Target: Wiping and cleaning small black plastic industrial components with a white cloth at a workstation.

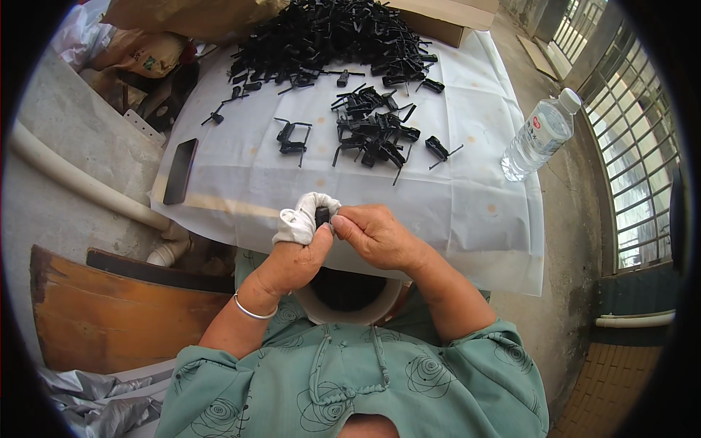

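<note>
Both my hands meet above the table's near edge. White cloth [296,225] covers the fingers of my left hand [292,261], leaving its thumb bare. That hand is closed on a small black plastic part [322,216], mostly hidden by cloth and fingers. My right hand [380,235] pinches at the same part, thumb against forefinger; whether it grips a separate piece is hidden. Beyond them lies a small heap of black plastic parts with thin arms [372,135]. A loose pair [293,139] sits left of it, and a single part [438,149] right of it.
A large pile of black parts [328,40] covers the table's far end, beside a cardboard box [445,18]. A clear water bottle [539,139] stands at the right edge, a dark phone [180,171] lies at the left. Below my hands is a pale bucket [314,312] with dark contents.
</note>
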A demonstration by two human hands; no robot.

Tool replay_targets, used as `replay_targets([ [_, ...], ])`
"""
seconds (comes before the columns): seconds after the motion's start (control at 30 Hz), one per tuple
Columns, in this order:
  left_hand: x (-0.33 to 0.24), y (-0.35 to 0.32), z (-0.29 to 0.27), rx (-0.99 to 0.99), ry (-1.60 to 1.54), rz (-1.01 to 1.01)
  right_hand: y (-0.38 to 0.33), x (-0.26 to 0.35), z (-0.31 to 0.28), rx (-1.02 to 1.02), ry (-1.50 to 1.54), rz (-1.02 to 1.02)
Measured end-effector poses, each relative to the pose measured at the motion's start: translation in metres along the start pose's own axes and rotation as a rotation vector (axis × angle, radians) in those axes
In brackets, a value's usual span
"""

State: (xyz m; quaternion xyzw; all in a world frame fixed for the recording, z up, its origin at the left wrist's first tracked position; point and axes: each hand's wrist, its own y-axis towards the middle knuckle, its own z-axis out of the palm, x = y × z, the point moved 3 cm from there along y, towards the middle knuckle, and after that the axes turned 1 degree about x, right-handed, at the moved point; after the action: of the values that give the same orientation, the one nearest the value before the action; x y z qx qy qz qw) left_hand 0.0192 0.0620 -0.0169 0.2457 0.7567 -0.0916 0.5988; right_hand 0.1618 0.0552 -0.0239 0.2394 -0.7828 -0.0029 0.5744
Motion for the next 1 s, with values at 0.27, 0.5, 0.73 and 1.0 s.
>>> replay_targets([
  [0.27,-0.004,-0.005,0.002,-0.045,0.235,0.052,-0.002,0.0,0.014,-0.152,-0.108,-0.04],
  [0.5,-0.018,-0.009,-0.006,0.215,0.656,0.288,0.003,-0.019,-0.059,-0.487,-0.686,0.13],
  [0.73,-0.007,0.005,0.003,-0.104,0.11,-0.157,0.001,-0.027,-0.03,-0.271,-0.846,0.172],
  [1.0,0.013,0.015,0.008,-0.129,-0.156,-0.253,-0.004,-0.012,-0.048,-0.299,-0.657,0.052],
])
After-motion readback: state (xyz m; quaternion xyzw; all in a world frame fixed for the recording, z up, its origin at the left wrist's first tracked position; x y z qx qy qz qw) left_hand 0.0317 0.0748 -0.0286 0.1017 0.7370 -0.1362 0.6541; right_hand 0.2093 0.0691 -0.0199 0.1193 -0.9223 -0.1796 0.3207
